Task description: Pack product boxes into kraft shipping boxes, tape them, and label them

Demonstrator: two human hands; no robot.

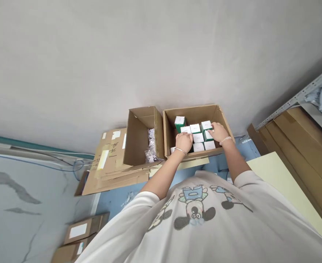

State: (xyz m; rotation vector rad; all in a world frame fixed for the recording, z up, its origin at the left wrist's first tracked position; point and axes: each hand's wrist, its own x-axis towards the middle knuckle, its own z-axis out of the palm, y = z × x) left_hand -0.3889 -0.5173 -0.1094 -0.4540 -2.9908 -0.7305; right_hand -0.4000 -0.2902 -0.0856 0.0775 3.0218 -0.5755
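Inside an open cardboard box (pixel 199 109) stand several small white-topped cartons with green sides, such as the back-left carton (pixel 180 120) and the front-right carton (pixel 209 145). Over the left part of this group is my left hand (pixel 184 142), its fingers curled together; what they hold, if anything, is hidden. My right hand (pixel 219 132) reaches over the box's right side, with thumb and fingers closed at a carton (pixel 207 125) near the right of the group. Bare cardboard shows around the cartons at the back.
A second open cardboard box (pixel 139 135) stands to the left, with clear plastic packets (pixel 151 153) inside. Flattened cardboard (pixel 106 157) lies beyond it. Closed boxes (pixel 80 232) sit at lower left. A pale yellow board (pixel 281 186) and a shelf rail (pixel 300 95) are at right.
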